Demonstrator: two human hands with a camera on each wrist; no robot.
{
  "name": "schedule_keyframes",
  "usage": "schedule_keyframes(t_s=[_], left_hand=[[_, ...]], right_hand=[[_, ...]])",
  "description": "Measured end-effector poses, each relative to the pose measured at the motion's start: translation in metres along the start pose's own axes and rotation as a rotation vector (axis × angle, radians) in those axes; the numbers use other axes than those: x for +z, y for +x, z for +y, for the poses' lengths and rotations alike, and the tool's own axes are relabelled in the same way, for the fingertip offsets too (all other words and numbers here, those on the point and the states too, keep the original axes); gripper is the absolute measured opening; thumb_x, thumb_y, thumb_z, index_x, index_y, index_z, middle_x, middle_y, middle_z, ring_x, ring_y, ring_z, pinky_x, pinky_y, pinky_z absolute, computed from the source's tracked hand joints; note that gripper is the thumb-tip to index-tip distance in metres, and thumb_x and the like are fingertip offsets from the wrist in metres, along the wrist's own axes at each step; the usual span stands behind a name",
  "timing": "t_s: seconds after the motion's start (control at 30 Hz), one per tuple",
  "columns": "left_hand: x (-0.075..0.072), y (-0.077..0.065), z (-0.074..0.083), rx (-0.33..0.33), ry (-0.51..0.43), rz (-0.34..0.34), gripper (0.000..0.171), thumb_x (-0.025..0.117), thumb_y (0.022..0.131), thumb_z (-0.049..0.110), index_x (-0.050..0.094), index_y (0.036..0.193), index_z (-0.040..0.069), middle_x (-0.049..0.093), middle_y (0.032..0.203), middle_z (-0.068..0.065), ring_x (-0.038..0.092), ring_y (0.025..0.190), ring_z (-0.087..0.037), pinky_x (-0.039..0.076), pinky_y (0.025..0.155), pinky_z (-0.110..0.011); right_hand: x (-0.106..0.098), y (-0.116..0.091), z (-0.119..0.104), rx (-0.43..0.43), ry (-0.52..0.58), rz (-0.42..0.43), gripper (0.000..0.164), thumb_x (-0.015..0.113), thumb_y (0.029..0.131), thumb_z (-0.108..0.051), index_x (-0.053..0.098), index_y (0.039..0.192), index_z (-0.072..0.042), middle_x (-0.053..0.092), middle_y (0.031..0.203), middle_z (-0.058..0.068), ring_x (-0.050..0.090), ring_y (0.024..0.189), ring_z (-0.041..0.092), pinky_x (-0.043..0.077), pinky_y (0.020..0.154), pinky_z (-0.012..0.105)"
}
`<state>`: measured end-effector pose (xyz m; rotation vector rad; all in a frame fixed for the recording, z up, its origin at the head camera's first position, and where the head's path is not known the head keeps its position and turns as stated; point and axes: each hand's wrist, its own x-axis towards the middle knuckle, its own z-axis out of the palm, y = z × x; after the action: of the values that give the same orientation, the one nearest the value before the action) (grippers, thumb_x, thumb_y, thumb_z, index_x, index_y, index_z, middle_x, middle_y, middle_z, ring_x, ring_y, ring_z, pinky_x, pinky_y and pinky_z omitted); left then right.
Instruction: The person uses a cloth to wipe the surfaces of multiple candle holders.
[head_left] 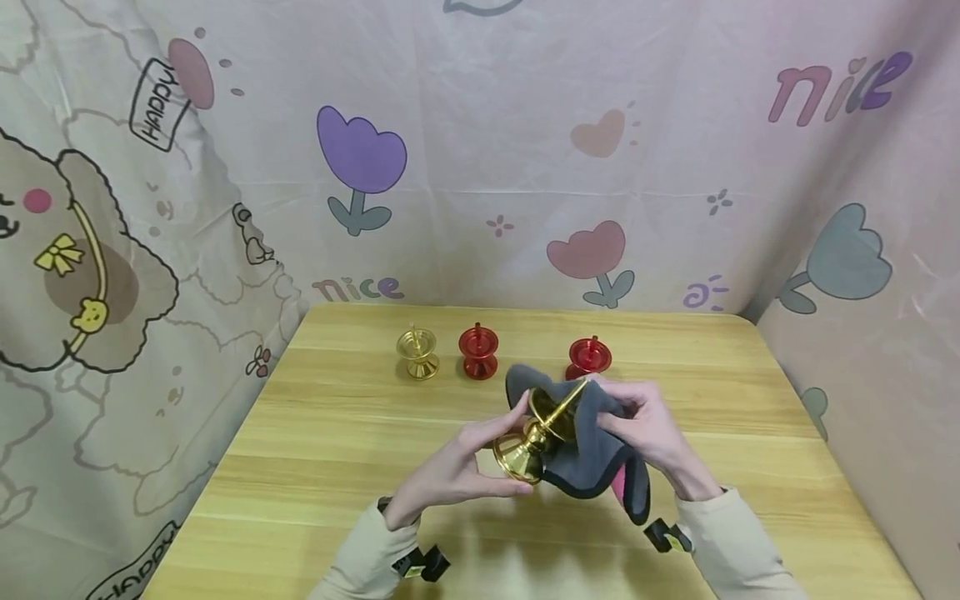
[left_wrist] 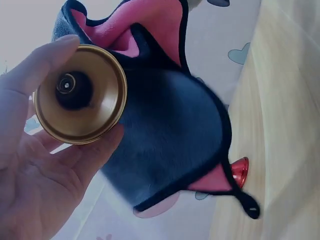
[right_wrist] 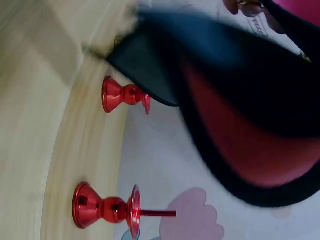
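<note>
The gold candle holder (head_left: 517,458) is gripped by the left hand (head_left: 467,463); the grey cloth (head_left: 588,468), pinched by the right hand (head_left: 647,423), is best worked gently round the spike (head_left: 567,404)

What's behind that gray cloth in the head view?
Beyond the gray cloth stands a red candle holder. Its upper part shows; the cloth and right hand cover much of its lower part. The table directly behind the cloth is hidden.

Draped booth (cartoon-print fabric (head_left: 465,117))
</note>
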<state>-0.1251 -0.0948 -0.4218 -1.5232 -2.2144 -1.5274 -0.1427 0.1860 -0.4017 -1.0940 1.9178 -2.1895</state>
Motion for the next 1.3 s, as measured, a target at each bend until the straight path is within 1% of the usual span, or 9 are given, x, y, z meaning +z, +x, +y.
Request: schedule_keyframes(t_s=[0.1,0.17,0.33,0.43,0.53,0.8,0.9,1.1,1.3], left_hand=[[-0.001,0.001,0.001,0.031,0.038,-0.002,0.102,0.085,0.079,0.008,0.022,0.159,0.002,0.053,0.148,-0.023,0.058,0.132,-0.028,0.047,0.113,-0.036],[-0.001,0.001,0.001,0.047,0.061,-0.009,0.101,0.086,0.079,0.01,0.023,0.158,0.001,0.046,0.152,-0.025,0.053,0.137,-0.029,0.043,0.116,-0.037],[-0.001,0.001,0.0,0.084,0.112,-0.031,0.1,0.085,0.08,0.014,0.023,0.158,-0.001,0.051,0.149,-0.024,0.053,0.138,-0.029,0.042,0.118,-0.04],[0.0,0.001,-0.002,0.078,0.118,-0.038,0.1,0.085,0.081,0.015,0.022,0.158,0.0,0.054,0.147,-0.022,0.055,0.135,-0.028,0.044,0.116,-0.04],[0.001,0.0,-0.003,0.052,0.109,-0.043,0.101,0.085,0.08,0.014,0.023,0.158,0.001,0.055,0.147,-0.021,0.056,0.134,-0.027,0.046,0.115,-0.04],[0.002,-0.002,-0.004,-0.015,0.085,-0.065,0.102,0.086,0.08,0.016,0.023,0.16,0.006,0.053,0.149,-0.019,0.058,0.132,-0.025,0.046,0.115,-0.04],[0.002,-0.003,-0.006,-0.009,0.059,-0.062,0.102,0.086,0.08,0.014,0.023,0.16,0.004,0.051,0.15,-0.021,0.059,0.131,-0.025,0.046,0.115,-0.039],[0.005,-0.002,-0.008,0.036,0.003,-0.045,0.103,0.086,0.078,0.007,0.022,0.159,0.002,0.049,0.15,-0.025,0.058,0.133,-0.027,0.047,0.114,-0.036],[0.005,-0.003,-0.008,0.072,-0.044,-0.039,0.103,0.085,0.078,0.002,0.021,0.159,0.0,0.051,0.148,-0.028,0.059,0.131,-0.027,0.05,0.11,-0.035]], right_hand=[[0.003,0.003,-0.002,0.024,-0.055,-0.043,0.056,0.06,0.082,0.022,0.076,0.114,-0.021,0.071,0.12,-0.013,0.057,0.124,0.0,0.043,0.106,0.013],[0.005,0.006,-0.004,0.029,-0.067,-0.069,0.056,0.063,0.081,0.021,0.075,0.115,-0.021,0.071,0.12,-0.014,0.057,0.123,0.0,0.042,0.106,0.013],[0.007,0.011,-0.003,-0.009,-0.107,-0.12,0.044,0.066,0.081,0.019,0.073,0.116,-0.009,0.071,0.115,-0.015,0.057,0.115,0.003,0.041,0.103,0.015],[0.007,0.01,0.002,-0.013,-0.101,-0.111,0.038,0.065,0.083,0.018,0.072,0.112,-0.005,0.07,0.112,-0.013,0.056,0.113,0.006,0.04,0.104,0.018],[0.008,0.008,0.008,-0.037,-0.029,-0.09,0.033,0.064,0.085,0.014,0.071,0.11,-0.005,0.071,0.112,-0.011,0.056,0.113,0.008,0.039,0.106,0.02],[0.006,0.01,0.016,-0.21,0.172,-0.086,0.02,0.064,0.097,-0.012,0.07,0.116,-0.012,0.071,0.113,-0.003,0.058,0.113,0.014,0.041,0.106,0.026],[0.006,0.009,0.013,-0.194,0.2,-0.065,0.02,0.064,0.097,-0.011,0.071,0.115,-0.011,0.072,0.113,-0.001,0.058,0.113,0.015,0.042,0.105,0.026],[0.009,0.008,0.011,-0.118,0.131,-0.054,0.022,0.067,0.091,-0.001,0.072,0.112,-0.007,0.072,0.111,-0.005,0.06,0.111,0.01,0.042,0.105,0.024],[0.011,0.008,0.011,-0.126,0.118,-0.077,0.024,0.07,0.092,-0.004,0.073,0.115,-0.01,0.073,0.112,-0.004,0.06,0.111,0.009,0.043,0.104,0.023]])
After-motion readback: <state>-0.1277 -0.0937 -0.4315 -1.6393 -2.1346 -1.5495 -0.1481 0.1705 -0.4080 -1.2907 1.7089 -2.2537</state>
